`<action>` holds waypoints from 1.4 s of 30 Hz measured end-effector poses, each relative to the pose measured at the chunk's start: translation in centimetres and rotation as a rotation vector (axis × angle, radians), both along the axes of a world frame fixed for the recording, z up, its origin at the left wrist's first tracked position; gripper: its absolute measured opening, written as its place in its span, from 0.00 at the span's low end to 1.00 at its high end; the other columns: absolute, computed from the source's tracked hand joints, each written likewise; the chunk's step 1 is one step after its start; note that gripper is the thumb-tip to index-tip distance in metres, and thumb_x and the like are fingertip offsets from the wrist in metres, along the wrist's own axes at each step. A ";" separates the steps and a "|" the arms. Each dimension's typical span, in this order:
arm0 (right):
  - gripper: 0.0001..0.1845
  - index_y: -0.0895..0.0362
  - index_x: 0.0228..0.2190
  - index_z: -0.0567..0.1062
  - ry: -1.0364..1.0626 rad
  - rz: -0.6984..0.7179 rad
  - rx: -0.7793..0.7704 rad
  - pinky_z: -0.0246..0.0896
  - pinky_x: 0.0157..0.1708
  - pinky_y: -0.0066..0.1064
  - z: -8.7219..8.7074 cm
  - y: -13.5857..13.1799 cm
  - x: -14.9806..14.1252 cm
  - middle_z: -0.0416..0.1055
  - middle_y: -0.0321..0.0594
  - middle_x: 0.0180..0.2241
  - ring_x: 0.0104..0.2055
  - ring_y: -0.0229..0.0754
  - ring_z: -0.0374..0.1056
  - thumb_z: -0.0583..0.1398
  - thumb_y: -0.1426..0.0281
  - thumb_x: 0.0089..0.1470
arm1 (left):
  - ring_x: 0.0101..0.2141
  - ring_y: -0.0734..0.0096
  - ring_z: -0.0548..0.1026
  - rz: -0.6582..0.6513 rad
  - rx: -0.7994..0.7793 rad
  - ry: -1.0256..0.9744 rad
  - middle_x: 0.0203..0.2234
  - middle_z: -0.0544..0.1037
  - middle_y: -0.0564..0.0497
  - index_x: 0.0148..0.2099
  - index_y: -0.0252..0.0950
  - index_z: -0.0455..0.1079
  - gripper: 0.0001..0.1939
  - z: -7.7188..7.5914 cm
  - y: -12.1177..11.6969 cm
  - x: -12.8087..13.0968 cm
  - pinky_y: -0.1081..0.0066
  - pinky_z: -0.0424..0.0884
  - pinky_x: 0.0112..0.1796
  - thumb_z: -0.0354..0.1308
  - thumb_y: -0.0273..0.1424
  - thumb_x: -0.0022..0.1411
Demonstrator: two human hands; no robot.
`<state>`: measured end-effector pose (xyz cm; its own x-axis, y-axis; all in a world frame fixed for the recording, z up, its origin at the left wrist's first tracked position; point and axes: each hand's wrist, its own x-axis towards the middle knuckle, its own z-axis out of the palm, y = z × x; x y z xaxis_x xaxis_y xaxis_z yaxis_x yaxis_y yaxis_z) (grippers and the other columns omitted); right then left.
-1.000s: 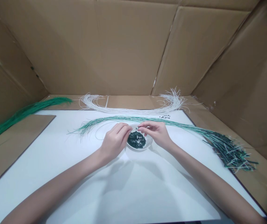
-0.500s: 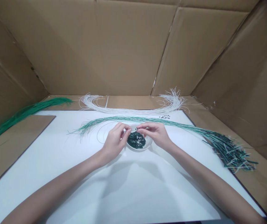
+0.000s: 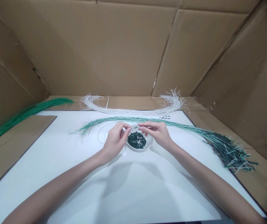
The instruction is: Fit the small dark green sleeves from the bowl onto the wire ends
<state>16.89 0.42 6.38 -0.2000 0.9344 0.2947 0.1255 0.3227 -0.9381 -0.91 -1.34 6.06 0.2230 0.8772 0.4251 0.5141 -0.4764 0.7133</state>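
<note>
A small white dish (image 3: 148,143) holds a heap of dark green beads (image 3: 136,139) in the middle of the white table (image 3: 133,186). My left hand (image 3: 114,140) is pinched on a thin white string (image 3: 100,132) that loops away to the left. Just right of it, my right hand (image 3: 155,132) pinches the string's end above the dish's far rim. What sits between its fingertips is too small to make out.
A bundle of beaded green strings (image 3: 226,149) lies across the table behind the dish and fans out at the right. White strings (image 3: 133,109) curve along the back edge. A few loose beads (image 3: 165,117) lie nearby. A green bundle (image 3: 18,116) lies far left. Cardboard walls surround everything.
My hands have drawn slightly apart over the dish and my left hand has shifted a little back along the string. Nothing else on the table has moved.
</note>
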 end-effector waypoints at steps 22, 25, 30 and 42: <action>0.06 0.57 0.25 0.78 0.044 -0.006 0.008 0.60 0.21 0.27 0.2 -0.2 0.0 0.72 0.37 0.22 0.19 0.33 0.62 0.63 0.71 0.40 | 0.23 0.78 0.61 -0.021 0.017 -0.013 0.26 0.66 0.53 0.33 0.36 0.64 0.07 0.6 -0.6 0.2 0.76 0.58 0.27 0.46 0.31 0.60; 0.06 0.57 0.25 0.78 0.040 -0.008 0.013 0.60 0.21 0.27 0.2 -0.2 0.0 0.72 0.37 0.21 0.20 0.33 0.62 0.63 0.70 0.40 | 0.23 0.78 0.61 -0.021 0.016 -0.010 0.25 0.66 0.53 0.32 0.36 0.63 0.07 0.7 -0.6 0.2 0.75 0.59 0.27 0.46 0.31 0.60; 0.07 0.57 0.25 0.78 0.040 -0.004 0.010 0.60 0.21 0.28 0.2 -0.2 0.0 0.72 0.37 0.21 0.19 0.33 0.62 0.63 0.70 0.39 | 0.23 0.78 0.61 -0.025 0.023 -0.010 0.26 0.67 0.53 0.32 0.36 0.63 0.07 0.7 -0.7 0.2 0.75 0.59 0.26 0.46 0.31 0.60; 0.07 0.56 0.26 0.78 0.018 0.006 0.044 0.60 0.20 0.26 0.0 -0.1 0.0 0.73 0.38 0.23 0.19 0.32 0.62 0.63 0.70 0.39 | 0.25 0.78 0.62 -0.020 0.097 0.042 0.26 0.67 0.53 0.33 0.36 0.63 0.06 0.6 -0.6 0.1 0.76 0.60 0.28 0.47 0.29 0.60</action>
<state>16.90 0.27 6.35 -0.1996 0.9192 0.3395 0.1065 0.3648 -0.9250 -0.85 -1.95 6.65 0.2596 0.8277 0.4976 0.5325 -0.5525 0.6412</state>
